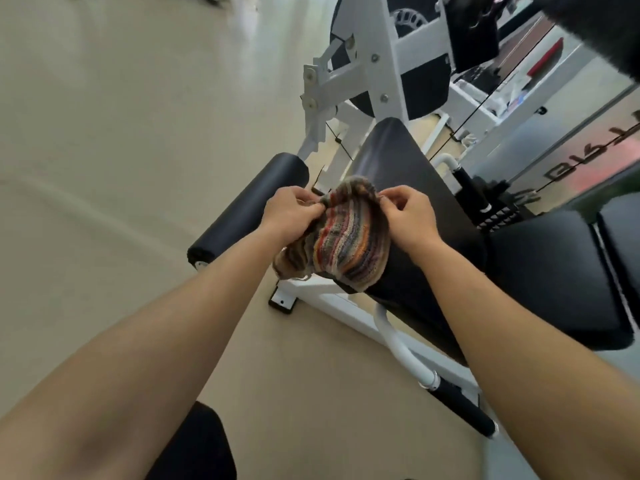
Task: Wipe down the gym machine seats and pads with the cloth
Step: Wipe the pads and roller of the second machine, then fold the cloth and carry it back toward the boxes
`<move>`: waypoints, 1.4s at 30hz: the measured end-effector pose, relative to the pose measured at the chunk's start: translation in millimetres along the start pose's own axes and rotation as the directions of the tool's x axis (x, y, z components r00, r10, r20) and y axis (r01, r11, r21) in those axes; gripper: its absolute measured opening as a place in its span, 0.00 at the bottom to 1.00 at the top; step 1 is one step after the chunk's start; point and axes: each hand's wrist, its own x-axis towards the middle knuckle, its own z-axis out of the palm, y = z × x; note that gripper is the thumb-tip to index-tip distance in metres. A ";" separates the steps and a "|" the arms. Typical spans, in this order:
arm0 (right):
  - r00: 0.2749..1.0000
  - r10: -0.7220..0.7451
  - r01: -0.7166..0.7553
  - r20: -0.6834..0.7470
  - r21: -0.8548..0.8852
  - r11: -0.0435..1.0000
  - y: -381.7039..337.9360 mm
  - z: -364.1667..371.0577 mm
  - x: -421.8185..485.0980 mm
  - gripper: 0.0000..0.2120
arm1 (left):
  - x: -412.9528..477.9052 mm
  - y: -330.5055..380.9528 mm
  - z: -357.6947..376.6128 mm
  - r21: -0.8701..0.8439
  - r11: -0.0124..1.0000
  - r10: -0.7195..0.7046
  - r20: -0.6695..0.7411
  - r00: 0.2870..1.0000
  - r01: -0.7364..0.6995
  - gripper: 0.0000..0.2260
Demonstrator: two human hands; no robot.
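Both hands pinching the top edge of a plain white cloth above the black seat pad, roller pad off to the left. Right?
Not quite: the head view shows the cloth is multicoloured striped, not plain white. The rest holds: left hand and right hand pinch its top edge above the black seat pad, roller pad to the left.

One striped cloth (341,237) is pinched between two hands, the left hand (290,213) and the right hand (410,216). Beside the cloth lies one black roller pad (247,209), and behind and right of it two flat black pads (398,161) (554,271), with two black-gripped handles (460,407) (472,192) on the white frame.
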 end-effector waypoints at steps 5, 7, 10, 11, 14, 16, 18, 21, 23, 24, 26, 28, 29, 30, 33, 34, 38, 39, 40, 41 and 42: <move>0.943 0.313 -0.332 0.112 0.337 0.881 -51.0 -35.4 -65.4 0.08 | -80.8 46.6 -55.0 0.148 0.989 0.002 -0.038 0.999 0.004 0.07; 0.929 0.347 -0.369 0.124 0.338 0.866 -73.2 -59.8 -91.8 0.09 | -113.8 66.8 -77.2 0.274 0.961 -0.037 -0.043 0.998 0.048 0.07; 0.928 0.334 -0.371 0.167 0.321 0.871 -112.5 -99.3 -130.1 0.10 | -165.0 101.4 -109.7 0.374 0.922 -0.111 -0.002 0.994 0.103 0.10; 0.923 0.335 -0.382 0.191 0.324 0.866 -125.8 -112.1 -141.3 0.10 | -183.4 112.8 -119.9 0.381 0.917 -0.137 0.025 0.990 0.117 0.11; 0.905 0.366 -0.423 0.218 0.347 0.837 -165.0 -152.7 -169.6 0.11 | -232.0 141.6 -147.6 0.388 0.916 -0.165 0.140 0.976 0.099 0.12; 0.890 0.397 -0.455 0.225 0.386 0.802 -186.7 -177.0 -185.6 0.12 | -258.3 155.4 -167.7 0.342 0.934 -0.187 0.223 0.957 0.103 0.08; 0.878 0.419 -0.478 0.231 0.425 0.769 -204.0 -196.4 -202.5 0.11 | -280.4 169.9 -186.6 0.275 0.950 -0.217 0.245 0.945 0.147 0.06; 0.876 0.412 -0.481 0.248 0.473 0.738 -224.0 -214.4 -233.1 0.10 | -310.2 202.7 -203.5 0.109 0.957 -0.288 0.221 0.932 0.270 0.03; 0.878 0.390 -0.479 0.279 0.533 0.697 -234.6 -219.9 -255.4 0.08 | -328.9 223.7 -203.3 -0.033 0.936 -0.339 0.176 0.924 0.350 0.06; 0.881 0.367 -0.473 0.298 0.549 0.689 -240.1 -221.9 -267.6 0.08 | -337.9 233.7 -201.5 -0.091 0.921 -0.361 0.160 0.919 0.378 0.08; 0.889 0.305 -0.454 0.341 0.577 0.679 -251.4 -221.6 -293.0 0.08 | -357.2 252.6 -196.3 -0.176 0.898 -0.376 0.166 0.912 0.403 0.10; 0.901 0.209 -0.414 0.381 0.605 0.680 -267.5 -220.6 -318.8 0.07 | -376.4 266.7 -190.2 -0.274 0.868 -0.380 0.173 0.909 0.415 0.12; 0.908 0.172 -0.386 0.381 0.606 0.696 -275.7 -220.4 -330.9 0.07 | -386.4 272.9 -188.8 -0.322 0.849 -0.383 0.172 0.908 0.419 0.12; 0.917 0.144 -0.359 0.371 0.615 0.703 -284.1 -220.3 -340.9 0.07 | -395.4 279.0 -188.7 -0.365 0.832 -0.380 0.174 0.908 0.418 0.12; 0.932 0.105 -0.322 0.346 0.665 0.673 -307.0 -220.5 -363.2 0.07 | -417.1 293.8 -200.8 -0.413 0.813 -0.363 0.193 0.912 0.411 0.10; 0.936 0.095 -0.312 0.339 0.672 0.672 -314.5 -219.4 -368.7 0.07 | -421.3 297.3 -208.3 -0.416 0.811 -0.367 0.189 0.911 0.413 0.09; 0.955 0.067 -0.250 0.289 0.662 0.706 -343.4 -201.3 -377.5 0.07 | -423.6 301.8 -244.5 -0.423 0.788 -0.397 0.207 0.894 0.447 0.11; 0.958 0.059 -0.237 0.282 0.656 0.717 -351.7 -194.5 -376.9 0.07 | -420.9 301.0 -254.8 -0.430 0.777 -0.410 0.208 0.888 0.459 0.10; 0.960 0.045 -0.222 0.277 0.648 0.729 -360.5 -186.9 -375.3 0.07 | -417.0 299.6 -265.9 -0.441 0.764 -0.421 0.214 0.882 0.472 0.10; 0.961 0.029 -0.207 0.275 0.645 0.736 -368.8 -179.2 -372.2 0.07 | -412.3 298.1 -278.1 -0.453 0.747 -0.433 0.223 0.873 0.486 0.09; 0.961 0.014 -0.198 0.278 0.648 0.735 -377.9 -172.0 -368.7 0.08 | -407.6 296.7 -291.4 -0.467 0.728 -0.446 0.233 0.864 0.502 0.08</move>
